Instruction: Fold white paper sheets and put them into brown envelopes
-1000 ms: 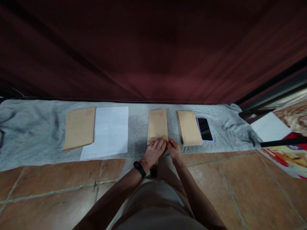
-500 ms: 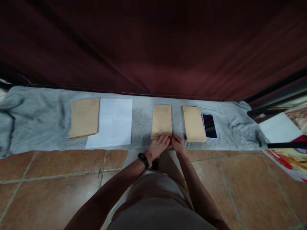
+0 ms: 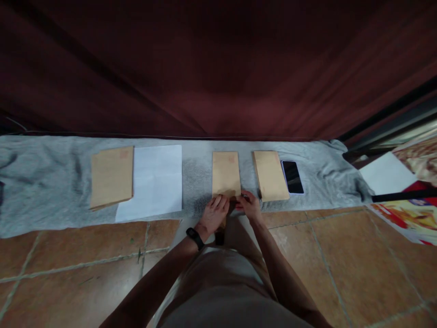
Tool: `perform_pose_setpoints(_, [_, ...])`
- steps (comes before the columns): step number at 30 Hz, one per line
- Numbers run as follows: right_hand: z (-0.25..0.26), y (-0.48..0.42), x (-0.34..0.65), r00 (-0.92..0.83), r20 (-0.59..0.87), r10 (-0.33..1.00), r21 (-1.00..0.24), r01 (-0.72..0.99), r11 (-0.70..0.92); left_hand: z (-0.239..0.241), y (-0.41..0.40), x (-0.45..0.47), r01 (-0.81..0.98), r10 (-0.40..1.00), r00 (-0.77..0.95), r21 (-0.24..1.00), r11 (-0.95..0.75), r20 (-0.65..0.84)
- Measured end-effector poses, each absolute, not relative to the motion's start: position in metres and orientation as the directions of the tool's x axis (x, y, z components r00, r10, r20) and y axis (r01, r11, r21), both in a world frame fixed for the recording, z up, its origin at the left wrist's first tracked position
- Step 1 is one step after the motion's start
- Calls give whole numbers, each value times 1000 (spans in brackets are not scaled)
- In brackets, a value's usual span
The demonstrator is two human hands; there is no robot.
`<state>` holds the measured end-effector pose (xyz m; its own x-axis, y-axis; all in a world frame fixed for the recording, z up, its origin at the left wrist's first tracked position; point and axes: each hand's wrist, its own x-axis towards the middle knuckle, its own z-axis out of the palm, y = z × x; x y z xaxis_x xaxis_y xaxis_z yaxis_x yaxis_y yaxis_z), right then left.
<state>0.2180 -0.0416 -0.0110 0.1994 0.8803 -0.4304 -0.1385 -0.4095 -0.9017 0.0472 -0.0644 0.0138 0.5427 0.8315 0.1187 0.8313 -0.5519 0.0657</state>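
A brown envelope [image 3: 226, 173] lies lengthwise on a grey cloth [image 3: 41, 177] spread over the floor. Both my hands rest at its near end. My left hand [image 3: 214, 214], with a black band on the wrist, lies with curled fingers on the envelope's near edge. My right hand [image 3: 250, 206] pinches the near right corner of the same envelope. Its near edge is hidden under my fingers.
A stack of brown envelopes [image 3: 270, 175] and a dark phone [image 3: 292, 176] lie to the right on the cloth. Further left are a white sheet [image 3: 155, 182] and another brown envelope pile [image 3: 111, 176]. A dark red curtain [image 3: 218, 68] hangs behind. Papers [image 3: 403, 191] lie at the right.
My hands have stayed at the envelope's near end, the left fingers sliding slightly leftward. The view has shifted a little with my head.
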Motion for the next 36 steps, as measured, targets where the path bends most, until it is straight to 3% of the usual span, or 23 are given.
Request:
perform_pose_setpoints(10, [-6, -40, 216, 188, -447, 875, -892, -170, -419, 5, -74, 21, 850, 842, 513, 34, -525, 168])
perform_pose_setpoints(14, [9, -45, 212, 211, -347, 914, -937, -115, -329, 11, -72, 27, 875, 866, 452, 82, -477, 213])
perform_pose_setpoints(21, [54, -52, 200, 141, -41, 989, -968, 239, -74, 35, -60, 60, 896, 936, 275, 294, -332, 219])
perform_pose_setpoints(27, [62, -57, 199, -7, 38, 999, -978, 206, 38, 47, -53, 56, 831, 990, 19, 549, -93, 139])
perform_pose_setpoints(30, [51, -63, 202, 4, 12, 1000, -997, 83, 12, 53, -49, 43, 680, 983, -180, 728, 89, 48])
perform_pose_setpoints(33, [34, -68, 202, 86, -132, 988, -991, -39, -129, 61, -45, 36, 290, 954, -288, 941, 175, -89])
perform_pose_setpoints(36, [22, -72, 200, 53, -312, 949, -925, -246, -290, 68, -43, 45, -113, 937, -277, 976, 187, -212])
